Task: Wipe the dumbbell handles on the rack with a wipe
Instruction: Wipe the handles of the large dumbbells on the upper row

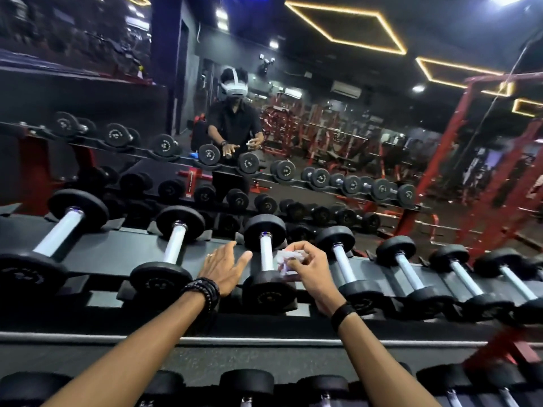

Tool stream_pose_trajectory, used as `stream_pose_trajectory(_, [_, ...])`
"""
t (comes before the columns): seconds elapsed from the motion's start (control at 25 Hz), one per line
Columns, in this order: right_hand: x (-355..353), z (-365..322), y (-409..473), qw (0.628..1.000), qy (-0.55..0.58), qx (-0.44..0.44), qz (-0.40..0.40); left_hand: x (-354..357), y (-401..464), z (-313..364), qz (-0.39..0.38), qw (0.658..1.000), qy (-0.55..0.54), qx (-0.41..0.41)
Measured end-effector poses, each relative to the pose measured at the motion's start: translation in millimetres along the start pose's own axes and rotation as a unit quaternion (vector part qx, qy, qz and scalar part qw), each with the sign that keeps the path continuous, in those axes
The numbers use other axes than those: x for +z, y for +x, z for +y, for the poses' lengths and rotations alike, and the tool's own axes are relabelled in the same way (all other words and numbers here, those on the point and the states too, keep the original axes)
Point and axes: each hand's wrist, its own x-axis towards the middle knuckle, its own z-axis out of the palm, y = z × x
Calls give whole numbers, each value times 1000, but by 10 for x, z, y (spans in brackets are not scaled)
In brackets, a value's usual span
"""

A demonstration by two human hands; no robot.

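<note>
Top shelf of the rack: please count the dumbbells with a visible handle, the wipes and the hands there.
Dumbbells with a visible handle: 7
Wipes: 1
Hands: 2, the left hand and the right hand
Total: 10

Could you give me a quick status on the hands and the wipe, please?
Left hand open, beside the handle. Right hand pinching the wipe against that handle. Nothing in the way.

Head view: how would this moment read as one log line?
right hand: holds wipe beside dumbbell handle | left hand: open, near same handle | rack: dumbbells lined up
</note>
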Motion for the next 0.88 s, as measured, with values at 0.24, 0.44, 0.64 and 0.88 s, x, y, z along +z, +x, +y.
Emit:
stream_pose_trajectory(0.24, [-526, 234, 381, 999, 16, -17, -44, 476, 522, -189, -3, 988, 143, -53])
stream_pose_trajectory(0.44, [-591, 518, 747, 988, -13, 15, -153, 695, 843, -383, 38, 967, 251, -33])
stream_pose_trajectory(0.64, [-243, 830, 1046, 955, -58, 57, -285, 658, 932, -432, 110, 966, 233, -27])
stream_pose_trajectory(0.88, [-226, 796, 1272, 912, -106, 150, -366, 667, 909, -445, 146, 965, 216, -14])
